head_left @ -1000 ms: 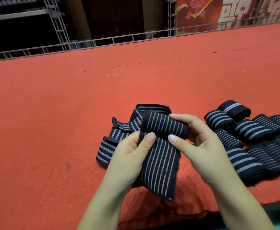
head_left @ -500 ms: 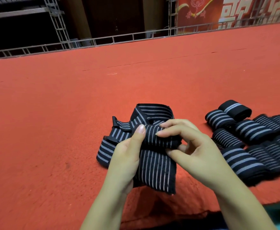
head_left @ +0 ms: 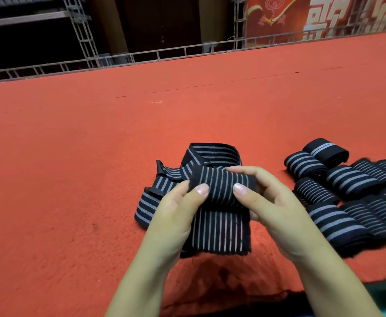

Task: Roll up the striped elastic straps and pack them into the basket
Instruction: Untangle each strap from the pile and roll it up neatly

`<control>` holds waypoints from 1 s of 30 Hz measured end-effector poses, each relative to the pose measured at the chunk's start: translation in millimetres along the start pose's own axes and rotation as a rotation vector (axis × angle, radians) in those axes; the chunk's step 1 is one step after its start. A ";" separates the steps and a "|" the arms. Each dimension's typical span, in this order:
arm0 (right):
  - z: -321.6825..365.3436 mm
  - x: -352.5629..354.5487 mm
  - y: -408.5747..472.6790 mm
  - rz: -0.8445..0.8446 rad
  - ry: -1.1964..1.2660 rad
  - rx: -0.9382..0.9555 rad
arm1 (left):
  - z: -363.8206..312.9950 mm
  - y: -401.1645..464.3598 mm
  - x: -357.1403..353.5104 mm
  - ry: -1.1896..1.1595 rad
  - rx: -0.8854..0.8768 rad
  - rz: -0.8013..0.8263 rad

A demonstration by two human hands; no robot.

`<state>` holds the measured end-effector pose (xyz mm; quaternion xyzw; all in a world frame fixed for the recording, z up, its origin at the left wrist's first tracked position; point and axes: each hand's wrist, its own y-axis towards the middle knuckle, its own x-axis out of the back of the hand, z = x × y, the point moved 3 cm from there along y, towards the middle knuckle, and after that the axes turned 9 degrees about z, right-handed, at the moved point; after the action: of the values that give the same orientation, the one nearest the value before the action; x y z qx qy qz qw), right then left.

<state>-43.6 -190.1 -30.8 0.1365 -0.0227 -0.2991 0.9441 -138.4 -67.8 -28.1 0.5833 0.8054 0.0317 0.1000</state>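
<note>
- My left hand (head_left: 176, 216) grips the roll (head_left: 221, 191) at its left end, thumb curled over the front and the other fingers hidden behind the cloth.
- My right hand (head_left: 276, 213) grips the same roll at its right end, thumb pressed on the front and fingers curled over the top.
- I see the roll held between both hands just above the bench (head_left: 73, 179), its axis running left to right and its pale stripes wrapping round it.
- The strap's loose tail (head_left: 219, 234) hangs flat from under the roll toward me, stripes running top to bottom, its lower edge near the bench's near rim.
- Just behind my hands lies a heap of unrolled straps (head_left: 164, 186), folded loosely on the red bench; one loop of it stands up on edge at the back.
- To the right, near my right hand but apart from it, I count a cluster of finished rolls (head_left: 347, 193) lying side by side and touching one another; some carry broad stripes, others fine ones.
- The bench is covered in red felt that runs far back to a metal truss rail (head_left: 141, 58).
- Beyond the rail is a red banner (head_left: 324, 14) with large pale characters, at upper right.
</note>
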 end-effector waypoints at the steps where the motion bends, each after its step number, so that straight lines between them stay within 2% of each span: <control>1: -0.3 1.3 -0.2 -0.006 0.023 0.008 | 0.4 0.1 0.8 -0.006 0.008 0.019; 9: -0.1 13.4 0.3 -0.020 0.116 0.025 | 1.5 -1.1 4.6 -0.042 0.049 0.127; 13: 1.7 13.0 -0.6 0.003 -0.006 0.096 | 1.3 0.3 0.5 -0.112 0.102 0.209; 18: 1.7 7.6 -2.1 0.037 -0.224 0.176 | 4.1 3.5 2.7 -0.180 0.136 0.178; 22: 0.2 6.7 -0.9 0.059 -0.278 0.209 | 7.6 3.5 3.0 -0.152 0.160 0.148; 30: -4.9 15.3 -0.8 -0.014 -0.265 0.080 | 17.4 8.9 4.2 -0.119 0.153 0.151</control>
<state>-30.9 -198.3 -36.3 0.1335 -0.1583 -0.3199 0.9245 -128.0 -62.1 -44.1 0.6490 0.7520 -0.0570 0.1002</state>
